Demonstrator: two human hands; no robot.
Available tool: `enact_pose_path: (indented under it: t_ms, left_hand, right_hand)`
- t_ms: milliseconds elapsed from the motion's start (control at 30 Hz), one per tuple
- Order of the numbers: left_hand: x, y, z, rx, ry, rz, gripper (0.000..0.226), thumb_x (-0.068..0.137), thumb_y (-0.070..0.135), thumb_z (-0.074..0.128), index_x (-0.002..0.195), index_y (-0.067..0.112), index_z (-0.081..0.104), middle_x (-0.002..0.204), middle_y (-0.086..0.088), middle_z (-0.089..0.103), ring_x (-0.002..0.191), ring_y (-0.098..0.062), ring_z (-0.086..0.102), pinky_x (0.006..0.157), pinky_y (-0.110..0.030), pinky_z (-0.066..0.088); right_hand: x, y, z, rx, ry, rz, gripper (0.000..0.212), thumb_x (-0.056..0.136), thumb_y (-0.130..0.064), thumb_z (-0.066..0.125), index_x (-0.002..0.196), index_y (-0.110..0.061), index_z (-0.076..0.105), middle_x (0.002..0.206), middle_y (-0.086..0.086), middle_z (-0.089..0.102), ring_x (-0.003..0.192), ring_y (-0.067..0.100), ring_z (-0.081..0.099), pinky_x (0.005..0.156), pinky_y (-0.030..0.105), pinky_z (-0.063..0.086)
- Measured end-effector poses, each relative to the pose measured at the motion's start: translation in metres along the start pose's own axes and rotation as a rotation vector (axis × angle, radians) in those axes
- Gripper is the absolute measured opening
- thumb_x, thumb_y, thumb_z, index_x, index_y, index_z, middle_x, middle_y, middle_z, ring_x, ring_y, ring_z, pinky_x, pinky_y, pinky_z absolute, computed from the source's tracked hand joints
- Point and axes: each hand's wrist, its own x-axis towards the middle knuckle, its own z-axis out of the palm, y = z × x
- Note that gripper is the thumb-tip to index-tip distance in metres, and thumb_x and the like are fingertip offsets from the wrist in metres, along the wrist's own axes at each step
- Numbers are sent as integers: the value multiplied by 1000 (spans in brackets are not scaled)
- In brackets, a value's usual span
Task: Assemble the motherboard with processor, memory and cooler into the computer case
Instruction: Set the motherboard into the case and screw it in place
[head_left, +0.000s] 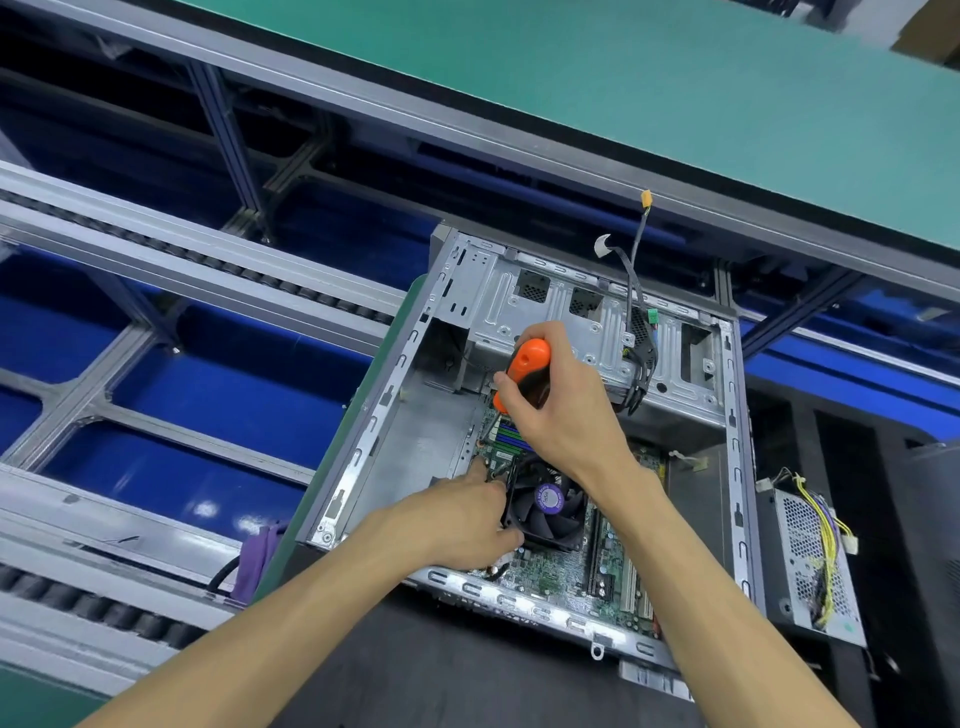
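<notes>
- Running across the top of the view, a green bench with a grey metal edge; below it, grey rails over blue bays.
- Case: open, side panel off, lying flat on a dark mat; a bare metal drive cage fills its far end.
- Board: green, seated on the case floor at the near end, slots showing along its right side.
- Power unit: perforated metal box, outside the case on the right, yellow wires trailing from it.
- Cables: black bundle hanging over the drive cage, one strand rising to a yellow plug.
- Cooler: black fan with a purple hub label, mounted on the board, between the two forearms.
- Right hand: fingers wrapped round the screwdriver, above the cooler's far side.
- Left hand: resting at the cooler's left edge, thumb against the fan frame, forefinger stretched towards the board; the other fingers are hidden, so I cannot tell whether it grips anything.
- Screwdriver: orange and black handle, tilted, shaft pointing down to the board beside blue memory slots; the tip is too small to make out.
- Purple cloth: draped left of the case.
</notes>
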Motion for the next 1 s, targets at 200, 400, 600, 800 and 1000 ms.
enact_pose_path:
  t_ms: [200, 400, 600, 800, 1000]
  left_hand:
    - [-1, 0, -1, -1, -7, -1, 64, 100, 51, 42, 147, 8, 34, 162, -27, -1, 144, -41, 28, 114, -44, 29]
    - [-3, 1, -2, -2, -7, 0, 63, 100, 49, 42, 146, 7, 35, 161, -29, 2, 145, -39, 28, 113, -43, 29]
    - [-2, 1, -1, -1, -15, -30, 64, 99, 51, 43, 145, 7, 36, 162, -25, 2, 141, -43, 33, 114, -45, 32]
    - [-5, -3, -7, -35, 286, -18, 26, 96, 29, 46, 111, 15, 63, 120, -6, 54, 105, -29, 61, 81, -37, 50]
    - [-24, -15, -59, -226, 788, -32, 17, 96, 17, 43, 88, 23, 57, 82, 6, 65, 75, -17, 59, 66, -34, 47]
  right_hand:
    - [1, -1, 1, 11, -9, -7, 32, 94, -36, 66, 111, -32, 39, 69, -9, 55, 60, 13, 55, 51, 21, 42]
    - [1, -1, 2, 18, -12, -22, 32, 93, -37, 66, 109, -34, 38, 68, -11, 54, 59, 14, 55, 51, 19, 42]
    - [-2, -1, 7, -8, 31, -35, 38, 91, -45, 69, 108, -35, 37, 72, -15, 54, 72, 4, 56, 56, 13, 41]
    - [-3, 3, 11, 104, 84, 35, 46, 84, -53, 76, 97, -36, 36, 70, -10, 50, 65, 11, 49, 53, 18, 40]
    - [0, 5, 14, 177, 85, 72, 44, 81, -52, 77, 90, -32, 38, 70, -8, 52, 62, 9, 47, 53, 16, 37]
